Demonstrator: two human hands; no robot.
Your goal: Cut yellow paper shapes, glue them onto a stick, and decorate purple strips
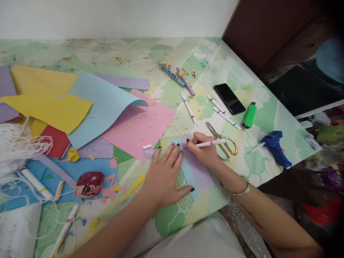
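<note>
My right hand (201, 148) is closed around a white marker (212, 143) with a purple band, its tip down at a lilac paper strip (199, 168). A pale blue paper strip (197, 194) lies along the lilac one, partly under it. Spread flat, my left hand (166, 172) rests on the near side of the strips, fingertips near the marker's tip. A small white marker cap (147, 146) lies left of those fingertips. Gold-handled scissors (224, 145) lie just beyond my right hand. My palms and fingers hide part of the strips.
Coloured sheets, among them a pink sheet (134, 125) and a light blue sheet (104, 104), cover the left. White string (21, 143) tangles there. On the right lie a phone (229, 98), a green marker-like object (249, 115) and a blue glue gun (276, 147). Decorated paper rolls (173, 75) lie farther back.
</note>
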